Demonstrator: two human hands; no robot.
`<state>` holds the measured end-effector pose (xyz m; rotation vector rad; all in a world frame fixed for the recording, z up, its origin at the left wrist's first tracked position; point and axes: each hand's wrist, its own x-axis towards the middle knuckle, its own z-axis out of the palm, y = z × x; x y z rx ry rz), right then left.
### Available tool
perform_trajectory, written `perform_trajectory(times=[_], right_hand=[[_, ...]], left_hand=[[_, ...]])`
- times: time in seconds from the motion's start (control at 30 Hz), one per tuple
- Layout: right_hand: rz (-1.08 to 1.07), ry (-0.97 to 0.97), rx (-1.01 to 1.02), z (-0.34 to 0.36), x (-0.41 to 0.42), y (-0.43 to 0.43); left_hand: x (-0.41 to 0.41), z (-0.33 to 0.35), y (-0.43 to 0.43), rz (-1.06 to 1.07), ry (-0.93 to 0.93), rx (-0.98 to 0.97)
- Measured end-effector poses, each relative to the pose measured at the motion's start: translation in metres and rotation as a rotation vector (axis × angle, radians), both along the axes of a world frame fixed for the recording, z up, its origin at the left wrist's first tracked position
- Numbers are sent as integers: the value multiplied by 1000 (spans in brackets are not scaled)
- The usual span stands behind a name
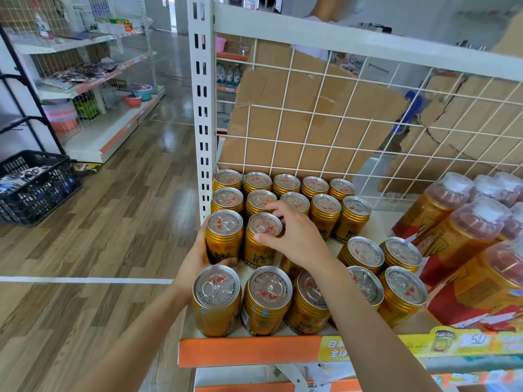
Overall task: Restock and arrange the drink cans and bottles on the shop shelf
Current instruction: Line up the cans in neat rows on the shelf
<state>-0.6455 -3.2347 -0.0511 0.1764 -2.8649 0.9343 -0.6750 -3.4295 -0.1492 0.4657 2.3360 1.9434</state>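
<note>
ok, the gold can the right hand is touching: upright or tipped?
Upright. The Red Bull can stands on the shelf, lid facing up like its neighbours; the right hand fingers pinch its rim.

1. We see a wood-look floor, glossy with reflections, crossed by a white line.
2. At left we find white shelves with orange edges and a black crate on the floor.
3. Farther back we make out brown cardboard and a white wall.

black crate on wood floor, torn cardboard sheets, pink basins
</note>
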Motion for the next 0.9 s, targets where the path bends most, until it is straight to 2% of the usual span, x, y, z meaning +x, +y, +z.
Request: perform_trajectory(times=[0.63, 0.8, 0.9], right_hand=[[19, 10, -23, -6, -3, 3], [-43, 49, -220, 5, -2, 4], [-112, 101, -226, 19, 5, 19]], left_hand=[[-1, -3, -1, 15, 3, -12], [3, 19, -16, -45, -137, 125], [6, 44, -21, 29, -71, 97]])
